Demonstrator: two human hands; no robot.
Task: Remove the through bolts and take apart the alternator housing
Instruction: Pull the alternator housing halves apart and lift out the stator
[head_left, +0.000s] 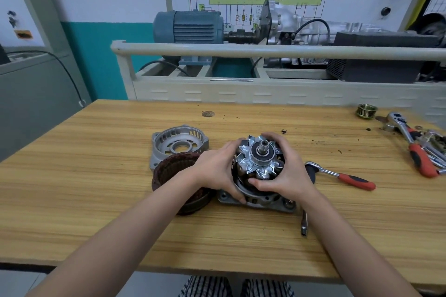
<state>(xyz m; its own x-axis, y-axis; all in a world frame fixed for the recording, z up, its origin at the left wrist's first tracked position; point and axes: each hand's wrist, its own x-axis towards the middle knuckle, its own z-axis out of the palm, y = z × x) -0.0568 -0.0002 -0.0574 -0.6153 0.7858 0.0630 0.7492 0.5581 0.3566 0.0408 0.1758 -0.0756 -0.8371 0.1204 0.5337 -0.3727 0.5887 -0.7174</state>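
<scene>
Rotor [259, 160] upright in front housing [260, 201], clasped between left hand [217, 171] and right hand [287, 173].

both bare forearms reach forward and converge at the middle. the left hand [220, 171] cups the rotor [259, 160] from the left, fingers [235, 196] curled down along its side. the right hand [287, 171] wraps it from the right, thumb lying across the near edge.

Bare forearms, no sleeves or gloves; trousers [236, 287] checked (dark lines on white) at the knees.
</scene>
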